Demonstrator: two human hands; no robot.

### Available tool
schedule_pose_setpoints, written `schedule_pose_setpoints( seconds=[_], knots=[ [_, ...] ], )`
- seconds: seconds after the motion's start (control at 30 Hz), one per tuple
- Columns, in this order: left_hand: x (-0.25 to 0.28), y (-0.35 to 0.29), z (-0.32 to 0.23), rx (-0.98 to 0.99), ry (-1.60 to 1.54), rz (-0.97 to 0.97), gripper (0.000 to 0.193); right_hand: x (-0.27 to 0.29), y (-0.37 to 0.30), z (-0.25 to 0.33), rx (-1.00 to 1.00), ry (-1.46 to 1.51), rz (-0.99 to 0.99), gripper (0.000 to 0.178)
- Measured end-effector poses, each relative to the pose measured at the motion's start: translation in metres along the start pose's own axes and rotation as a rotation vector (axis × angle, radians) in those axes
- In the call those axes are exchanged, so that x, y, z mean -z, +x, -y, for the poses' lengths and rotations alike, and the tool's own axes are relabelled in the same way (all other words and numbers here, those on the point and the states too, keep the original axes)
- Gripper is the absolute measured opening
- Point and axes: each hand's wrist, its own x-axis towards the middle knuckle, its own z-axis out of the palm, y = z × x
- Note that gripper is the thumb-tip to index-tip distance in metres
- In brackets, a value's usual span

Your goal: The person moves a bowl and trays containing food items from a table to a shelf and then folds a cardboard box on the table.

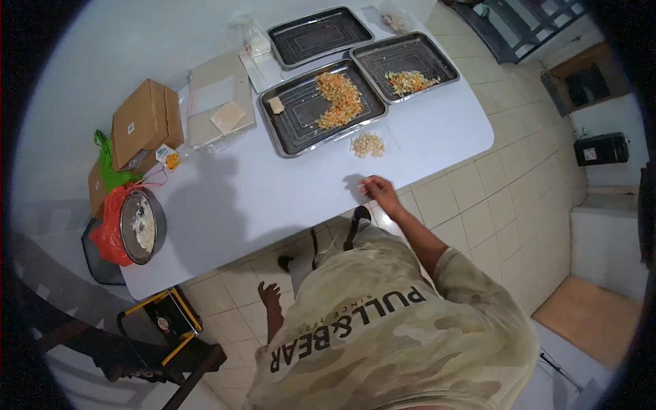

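Observation:
My right hand point(380, 193) is over the near edge of the white table point(287, 191), its fingers curled in toward the thumb. Whether anything small is between them I cannot make out. Just beyond it, a small heap of pale chopped pieces point(367, 145) lies on clear plastic. Behind that is a metal tray point(290, 140) with a curved band of shredded vegetable filling point(339, 102) and a small folded pale wrapper point(276, 104). My left hand point(270, 294) hangs beside my body below the table edge, fingers apart and holding nothing.
A second tray point(444, 61) holds less filling; another dark tray point(321, 37) stands behind. Pale wrapper sheets point(227, 117) lie on plastic. At left are cardboard boxes point(140, 123), a red plastic bag point(109, 232) and a metal bowl point(159, 222) with white contents. A yellow-black stand point(179, 311) is on the floor.

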Motion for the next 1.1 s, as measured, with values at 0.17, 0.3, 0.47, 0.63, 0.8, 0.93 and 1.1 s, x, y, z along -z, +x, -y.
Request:
schedule_pose_setpoints(
  seconds=[0.17,0.3,0.47,0.63,0.8,0.93,1.1],
  knots=[
    [-0.163,-0.074,-0.017,-0.418,0.199,0.078,0.053,0.133,0.067,0.017,0.281,-0.340,-0.350,0.022],
    [-0.150,-0.068,0.018,-0.399,0.300,0.240,0.062,0.158,0.111,0.051,0.391,-0.699,-0.486,0.021],
    [-0.084,-0.063,-0.018,-0.277,0.112,-0.160,0.054,0.123,0.117,0.034,0.470,-0.653,-0.527,0.024],
    [-0.077,-0.095,-0.083,-0.447,-0.046,-0.317,0.044,0.051,0.074,0.065,0.542,-0.647,-0.598,0.018],
    [-0.061,-0.071,-0.125,-0.639,-0.251,-0.393,0.029,-0.065,0.067,0.049,0.459,-0.517,-0.080,0.012],
    [-0.036,-0.031,-0.178,-0.824,-0.272,-0.312,0.028,-0.152,0.054,0.019,0.273,-0.413,0.365,0.028],
    [-0.022,0.005,-0.291,-0.864,-0.246,-0.073,0.033,-0.269,0.029,-0.013,0.149,-0.387,0.491,0.041]
  ],
)
